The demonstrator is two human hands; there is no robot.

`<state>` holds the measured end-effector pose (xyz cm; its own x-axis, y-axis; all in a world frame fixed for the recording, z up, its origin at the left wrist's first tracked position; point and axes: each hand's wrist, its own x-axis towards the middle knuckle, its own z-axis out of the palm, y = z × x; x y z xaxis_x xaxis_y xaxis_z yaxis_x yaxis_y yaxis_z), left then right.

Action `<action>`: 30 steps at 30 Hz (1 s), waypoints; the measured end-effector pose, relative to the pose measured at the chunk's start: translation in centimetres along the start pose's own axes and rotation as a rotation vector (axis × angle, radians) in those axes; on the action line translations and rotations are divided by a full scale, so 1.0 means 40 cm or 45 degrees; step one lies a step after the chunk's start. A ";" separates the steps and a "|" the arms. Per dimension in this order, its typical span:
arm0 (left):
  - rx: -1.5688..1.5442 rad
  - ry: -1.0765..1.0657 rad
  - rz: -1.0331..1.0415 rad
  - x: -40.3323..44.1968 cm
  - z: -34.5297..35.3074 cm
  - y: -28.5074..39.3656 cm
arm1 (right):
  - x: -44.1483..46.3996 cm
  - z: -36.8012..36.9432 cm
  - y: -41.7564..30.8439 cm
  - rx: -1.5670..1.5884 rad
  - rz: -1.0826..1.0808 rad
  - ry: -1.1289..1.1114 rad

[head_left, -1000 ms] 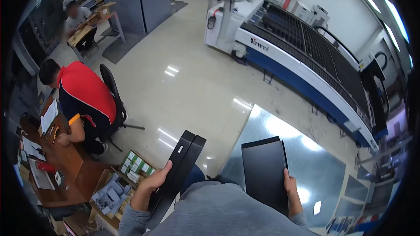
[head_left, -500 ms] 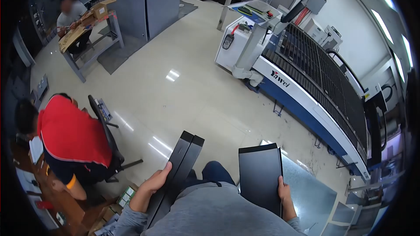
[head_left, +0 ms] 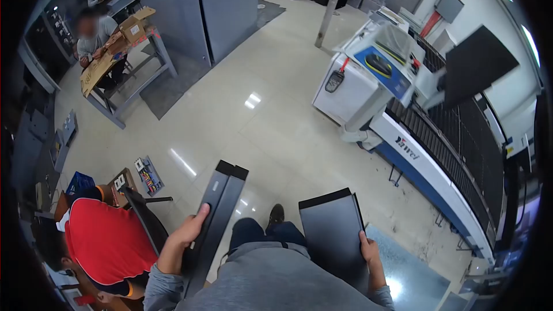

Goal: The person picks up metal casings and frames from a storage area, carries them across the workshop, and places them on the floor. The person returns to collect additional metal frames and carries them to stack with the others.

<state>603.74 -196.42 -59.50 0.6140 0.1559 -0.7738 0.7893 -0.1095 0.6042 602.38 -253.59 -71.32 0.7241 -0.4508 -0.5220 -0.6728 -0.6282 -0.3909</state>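
My left hand [head_left: 192, 228] is wrapped round a pair of long dark metal profiles [head_left: 218, 213], held tilted at my left side; their lower ends run down beside my sleeve. On the other side, my right hand [head_left: 370, 253] grips the outer edge of a wide black metal panel [head_left: 331, 233], with its fingers partly hidden behind it. A thin second edge shows along the panel's right side. The profiles and the panel are apart, with my legs and one shoe [head_left: 277, 214] between them.
A person in a red shirt [head_left: 103, 242] sits close on the left. Two people work at a bench [head_left: 103, 75] at the upper left, beside a grey cabinet [head_left: 167, 17]. A long machine [head_left: 426, 167] with a monitor [head_left: 481, 66] stands right. A metal sheet [head_left: 412, 270] lies low right.
The view has moved forward along the floor, so the seated person and metal sheet sit lower in view and the machine's console looks nearer. Both hands keep hold of their pieces.
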 end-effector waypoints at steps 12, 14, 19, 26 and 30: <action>-0.151 0.066 0.088 0.369 -0.416 0.346 | 0.204 0.188 -0.697 -0.059 -0.038 -0.111; -0.171 0.021 0.154 0.450 -0.491 0.413 | 0.205 0.247 -0.849 -0.128 -0.068 -0.042; -0.237 -0.193 0.027 0.684 -0.658 0.542 | 0.218 0.282 -1.159 -0.081 0.026 -0.066; -0.013 -0.240 -0.004 0.943 -0.768 0.828 | 0.368 0.402 -1.335 0.200 0.035 0.067; 0.021 -0.264 -0.033 1.128 -0.813 1.006 | 0.498 0.474 -1.490 0.213 0.115 0.106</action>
<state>662.90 -161.87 -63.90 0.5809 -0.0464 -0.8127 0.8039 -0.1243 0.5817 654.04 -213.12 -72.81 0.6653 -0.5558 -0.4985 -0.7462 -0.4720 -0.4695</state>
